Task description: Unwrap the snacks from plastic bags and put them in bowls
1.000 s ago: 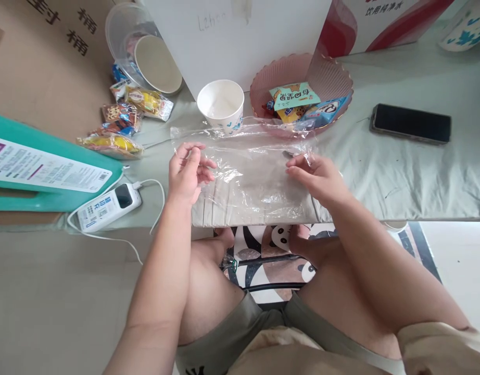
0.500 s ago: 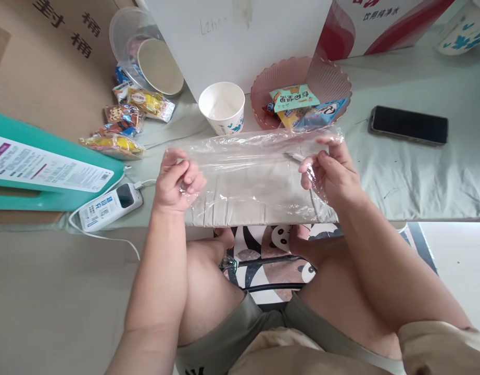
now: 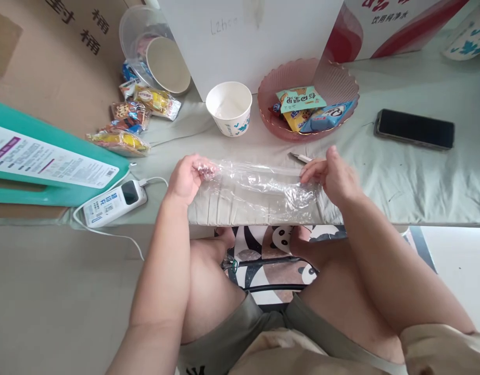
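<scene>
A clear plastic bag (image 3: 259,190) lies folded into a narrow band near the front edge of the cloth-covered table (image 3: 419,182). My left hand (image 3: 189,177) is closed on the bag's left end. My right hand (image 3: 333,177) is closed on its right end, thumb raised. A small pen-like object (image 3: 300,157) lies on the cloth just behind the bag, close to my right fingers. A white paper cup (image 3: 229,108) stands upright behind the bag, apart from both hands.
A pink bowl (image 3: 341,78) holds several snack packets. A black phone (image 3: 414,128) lies at right. More snack packets (image 3: 125,127), a tipped clear tub (image 3: 154,47), a teal box (image 3: 48,166) and a white power bank (image 3: 115,202) with cable sit at left. Boxes stand behind.
The bag was spread open and held up between my hands; now it is folded down into a narrow strip on the cloth, with both hands lowered to its ends.
</scene>
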A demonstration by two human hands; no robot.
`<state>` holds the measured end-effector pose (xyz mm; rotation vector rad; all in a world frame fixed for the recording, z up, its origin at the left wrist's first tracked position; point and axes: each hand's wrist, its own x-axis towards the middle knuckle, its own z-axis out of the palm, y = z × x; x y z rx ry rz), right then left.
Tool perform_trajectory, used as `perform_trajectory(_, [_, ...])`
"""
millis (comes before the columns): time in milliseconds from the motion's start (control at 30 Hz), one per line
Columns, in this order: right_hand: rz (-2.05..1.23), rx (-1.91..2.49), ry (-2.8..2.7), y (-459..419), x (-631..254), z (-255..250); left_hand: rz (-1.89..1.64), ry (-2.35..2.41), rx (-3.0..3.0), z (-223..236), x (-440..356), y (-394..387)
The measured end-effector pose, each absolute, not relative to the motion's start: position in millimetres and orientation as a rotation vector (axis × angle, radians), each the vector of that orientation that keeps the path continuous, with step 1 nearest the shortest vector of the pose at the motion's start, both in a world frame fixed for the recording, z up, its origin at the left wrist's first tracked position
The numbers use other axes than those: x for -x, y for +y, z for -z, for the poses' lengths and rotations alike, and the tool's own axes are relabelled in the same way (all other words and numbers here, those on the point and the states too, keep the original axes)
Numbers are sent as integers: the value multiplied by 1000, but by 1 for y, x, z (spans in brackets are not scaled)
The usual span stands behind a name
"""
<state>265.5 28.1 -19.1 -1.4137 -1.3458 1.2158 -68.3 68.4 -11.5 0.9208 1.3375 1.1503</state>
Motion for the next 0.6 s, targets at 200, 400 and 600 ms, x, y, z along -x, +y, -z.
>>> perform_trajectory(200, [-886, 1543, -1621, 28, -257, 17, -1172, 1348, -1111, 12, 61, 67])
perform_trajectory(400, [-1040, 1446, -1516, 26, -255, 17, -1191, 1155, -957, -2, 59, 64])
perform_trajectory(600, [-852, 1489, -1399, 21, -260, 10, -1116, 1324, -920, 0, 60, 67])
